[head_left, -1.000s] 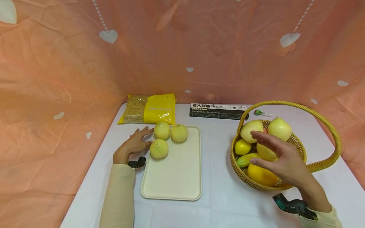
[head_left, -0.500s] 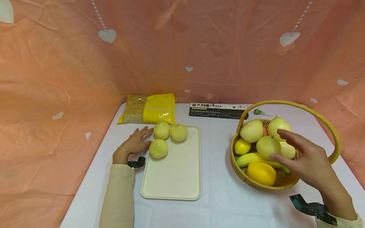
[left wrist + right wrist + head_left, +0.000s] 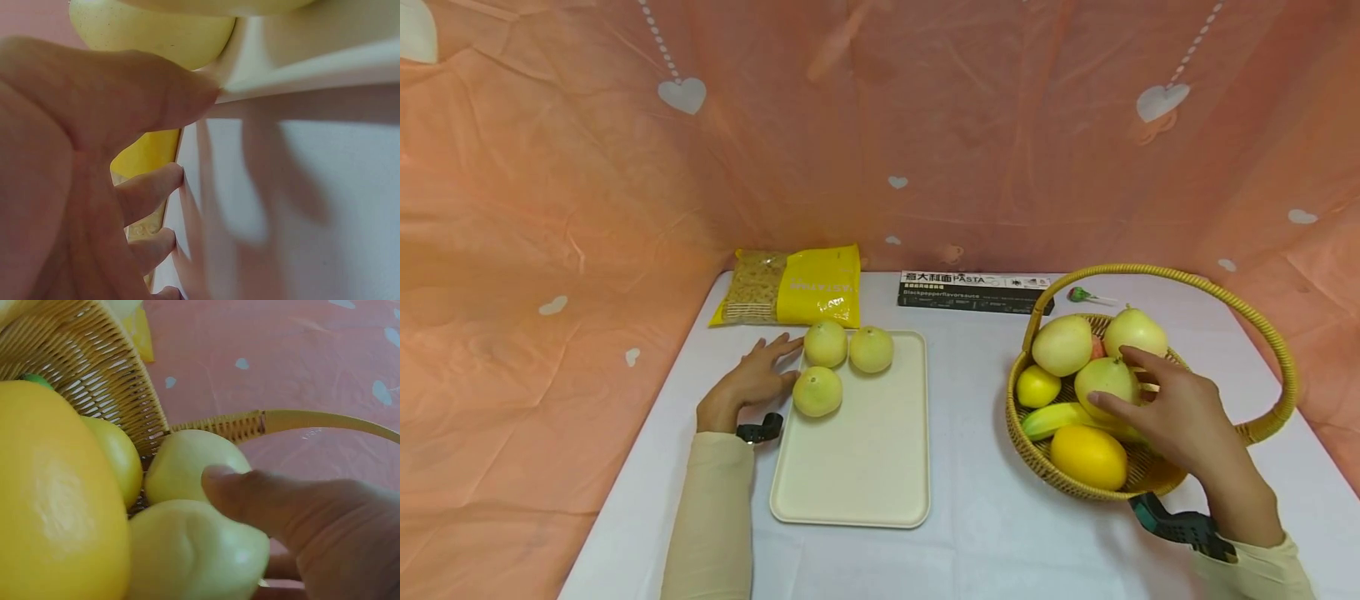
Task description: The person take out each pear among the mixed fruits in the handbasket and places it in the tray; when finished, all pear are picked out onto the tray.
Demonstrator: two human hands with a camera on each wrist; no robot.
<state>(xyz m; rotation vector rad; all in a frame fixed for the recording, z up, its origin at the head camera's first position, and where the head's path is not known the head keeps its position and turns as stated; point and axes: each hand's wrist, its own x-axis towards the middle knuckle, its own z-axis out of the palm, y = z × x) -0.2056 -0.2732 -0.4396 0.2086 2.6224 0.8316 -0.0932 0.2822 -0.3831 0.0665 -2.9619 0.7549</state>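
Observation:
In the head view, my left hand [image 3: 752, 383] rests on the table with straight, spread fingers beside the cream tray [image 3: 857, 467]. Its thumb tip lies right at the tray's rim in the left wrist view. Three round yellow-green pears [image 3: 817, 392] sit at the tray's far left. On the right, my right hand [image 3: 1183, 412] reaches over the wicker basket [image 3: 1030, 458], thumb and fingers spread about a green pear [image 3: 1103, 385] with a short stem. In the right wrist view, the thumb [image 3: 250, 494] overlaps the pale fruits; the other fingers are mostly hidden.
The basket also holds a banana [image 3: 1052, 419], a lemon [image 3: 1038, 387], a yellow mango-like fruit [image 3: 1087, 457] and more pears. Its tall handle [image 3: 1240, 304] arches over the right side. Behind lie a yellow pasta bag [image 3: 820, 287], a black pasta box [image 3: 973, 293] and a lollipop-like item [image 3: 1081, 295].
My right hand drew back rightward from over the basket, then came left again to the green pear. The left hand and the tray's pears have stayed put.

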